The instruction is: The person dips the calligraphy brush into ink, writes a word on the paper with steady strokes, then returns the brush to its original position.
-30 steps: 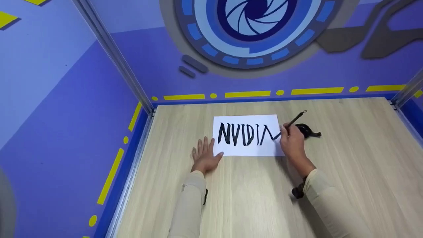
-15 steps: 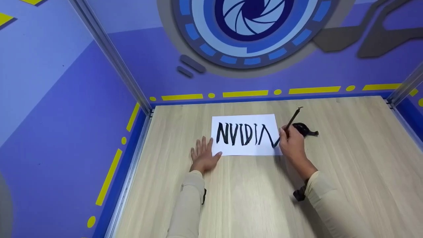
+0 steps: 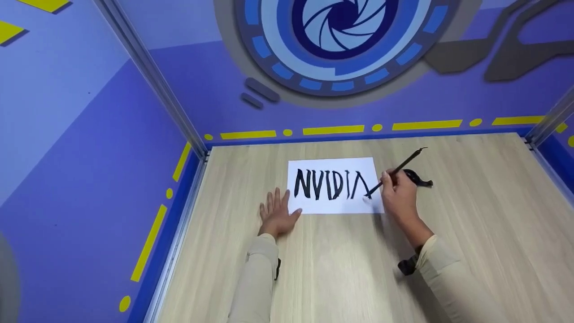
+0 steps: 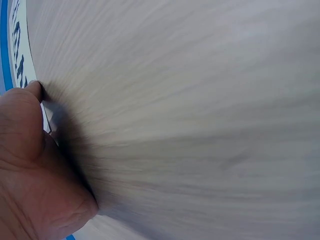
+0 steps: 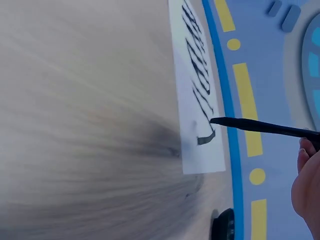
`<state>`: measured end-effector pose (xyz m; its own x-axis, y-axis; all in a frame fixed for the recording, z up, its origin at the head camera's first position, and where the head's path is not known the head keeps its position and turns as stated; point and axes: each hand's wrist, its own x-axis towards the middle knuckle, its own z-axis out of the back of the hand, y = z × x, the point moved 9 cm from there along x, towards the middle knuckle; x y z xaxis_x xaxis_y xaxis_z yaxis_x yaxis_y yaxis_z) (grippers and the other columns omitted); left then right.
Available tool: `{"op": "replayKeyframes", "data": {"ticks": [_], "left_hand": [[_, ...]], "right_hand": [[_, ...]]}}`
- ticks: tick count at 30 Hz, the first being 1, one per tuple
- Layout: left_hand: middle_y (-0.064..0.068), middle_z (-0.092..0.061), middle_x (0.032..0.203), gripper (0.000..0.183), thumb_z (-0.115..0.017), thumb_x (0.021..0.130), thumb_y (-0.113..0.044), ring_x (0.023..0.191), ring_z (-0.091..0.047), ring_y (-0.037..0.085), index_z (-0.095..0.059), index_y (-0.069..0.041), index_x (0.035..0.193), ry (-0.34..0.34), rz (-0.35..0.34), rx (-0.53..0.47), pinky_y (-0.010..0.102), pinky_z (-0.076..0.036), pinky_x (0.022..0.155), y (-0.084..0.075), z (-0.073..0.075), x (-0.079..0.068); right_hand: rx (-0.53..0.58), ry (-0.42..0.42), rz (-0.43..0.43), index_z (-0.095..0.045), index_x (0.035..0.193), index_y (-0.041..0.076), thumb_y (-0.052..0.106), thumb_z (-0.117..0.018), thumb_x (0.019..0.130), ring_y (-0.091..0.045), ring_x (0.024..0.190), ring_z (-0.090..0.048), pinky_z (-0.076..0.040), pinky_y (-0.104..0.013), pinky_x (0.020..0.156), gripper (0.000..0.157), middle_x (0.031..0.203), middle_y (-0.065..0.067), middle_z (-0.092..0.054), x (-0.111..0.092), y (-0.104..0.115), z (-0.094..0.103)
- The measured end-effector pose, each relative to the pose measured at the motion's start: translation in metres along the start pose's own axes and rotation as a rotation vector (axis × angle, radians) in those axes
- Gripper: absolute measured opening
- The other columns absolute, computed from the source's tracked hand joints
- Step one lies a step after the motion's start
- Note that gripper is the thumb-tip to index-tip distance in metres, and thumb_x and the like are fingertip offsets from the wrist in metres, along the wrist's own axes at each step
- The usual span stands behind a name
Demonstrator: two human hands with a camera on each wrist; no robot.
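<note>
A white sheet of paper point(image 3: 332, 207) lies on the wooden table with "NVIDI" and an inverted-V shape in black strokes. My right hand point(image 3: 400, 194) pinches a thin dark writing brush point(image 3: 406, 161) just right of the sheet. Its tip overlaps the lower part of the last letter's right leg; in the right wrist view the brush point(image 5: 260, 126) points at these last strokes. My left hand point(image 3: 276, 214) lies flat with fingers spread at the sheet's left edge, thumb at the lower left corner. The left wrist view shows that hand point(image 4: 35, 165) low over the wood.
Behind my right hand sits a glossy black rounded object with a short spout-like handle point(image 3: 419, 179), partly hidden. Blue and purple printed panels point(image 3: 179, 94) rise along the table's point(image 3: 332, 269) back and left sides, joined by a metal corner post point(image 3: 152, 72).
The brush travelled down the last letter's right leg, lengthening it, then shifted slightly left and up; its top now leans farther right. My left hand stays in place.
</note>
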<state>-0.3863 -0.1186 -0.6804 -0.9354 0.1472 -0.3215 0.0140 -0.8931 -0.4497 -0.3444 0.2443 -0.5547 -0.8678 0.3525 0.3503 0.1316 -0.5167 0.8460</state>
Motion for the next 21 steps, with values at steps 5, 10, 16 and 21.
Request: {"op": "replayKeyframes", "data": {"ticks": [5,10,16,21], "left_hand": [[0.002,0.018,0.182,0.084,-0.042,0.106,-0.068,0.168,0.022,0.032,-0.004,-0.034,0.174,-0.002,-0.002,0.004,0.065,0.012,0.134,0.004,-0.003,0.005],[0.003,0.016,0.182,0.084,-0.042,0.106,-0.067,0.169,0.019,0.033,-0.005,-0.033,0.174,-0.017,-0.002,0.024,0.066,0.009,0.134,0.007,-0.004,0.007],[0.002,0.017,0.182,0.085,-0.041,0.106,-0.068,0.169,0.02,0.032,-0.003,-0.034,0.174,-0.003,0.002,0.022,0.065,0.01,0.134,0.006,-0.003,0.006],[0.002,0.018,0.182,0.085,-0.042,0.106,-0.068,0.169,0.021,0.032,-0.003,-0.034,0.174,-0.001,0.0,0.008,0.064,0.011,0.134,0.004,-0.002,0.004]], "right_hand": [[0.005,0.003,-0.02,-0.071,0.111,0.001,0.02,-0.06,0.11,-0.014,0.083,-0.058,-0.043,-0.016,0.069,0.022,0.097,-0.016,-0.074,-0.002,0.001,-0.001],[0.005,0.013,-0.029,-0.07,0.113,0.002,0.023,-0.058,0.111,-0.016,0.086,-0.059,-0.044,-0.018,0.07,0.024,0.099,-0.014,-0.073,-0.005,-0.001,-0.003],[0.02,-0.011,-0.033,-0.069,0.111,0.001,0.019,-0.061,0.109,-0.009,0.087,-0.059,-0.044,-0.015,0.074,0.019,0.099,-0.014,-0.074,-0.009,-0.007,-0.001],[0.029,-0.036,-0.04,-0.07,0.11,0.001,0.018,-0.062,0.108,-0.002,0.086,-0.059,-0.044,-0.012,0.076,0.019,0.099,-0.015,-0.075,-0.012,-0.009,0.001]]}}
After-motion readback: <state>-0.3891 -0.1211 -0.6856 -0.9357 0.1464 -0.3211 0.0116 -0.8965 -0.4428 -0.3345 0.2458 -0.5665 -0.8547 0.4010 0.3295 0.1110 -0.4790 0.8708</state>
